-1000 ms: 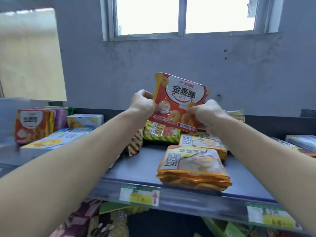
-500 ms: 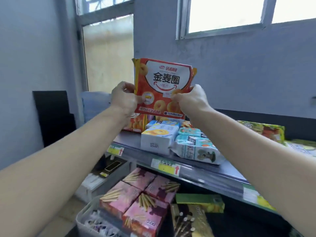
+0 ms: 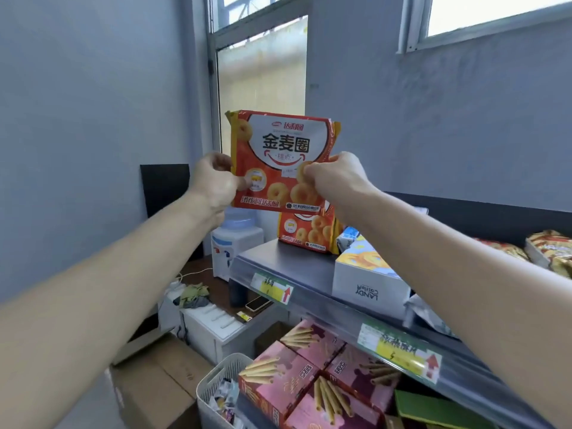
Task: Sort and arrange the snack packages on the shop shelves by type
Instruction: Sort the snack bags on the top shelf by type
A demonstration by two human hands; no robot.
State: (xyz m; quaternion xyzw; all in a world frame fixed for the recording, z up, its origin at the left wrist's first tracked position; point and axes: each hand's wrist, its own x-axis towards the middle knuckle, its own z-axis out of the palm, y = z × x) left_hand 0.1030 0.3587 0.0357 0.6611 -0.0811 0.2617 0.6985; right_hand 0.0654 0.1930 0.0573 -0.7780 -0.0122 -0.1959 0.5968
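Left hand (image 3: 213,184) and right hand (image 3: 335,178) pinch the side edges of a red biscuit packet (image 3: 283,156) marked 金麦圈, held up above the shelf (image 3: 288,264). On the shelf stands a matching packet (image 3: 306,230), top half hidden. Also on the shelf is a white box (image 3: 368,283) reading LANDY upside down.

Daylit indoor shot, soft even light, wide-angle w/ slight motion blur.
Light comes from window (image 3: 495,13) at upper right, blown out to white, and from frosted pane (image 3: 263,75) at top centre, glowing pale yellow. Wall (image 3: 77,119) is flat blue-grey, no hard shadows. Darker under shelf (image 3: 309,274), bottom right. Red snack pack (image 3: 283,159) mid-frame is backlit but print is readable. Price label (image 3: 399,354) at lower right is smeared. Left forearm (image 3: 93,305) & right forearm (image 3: 495,305) are stretched large at the bottom corners, and verticals lean at the edges: fisheye.
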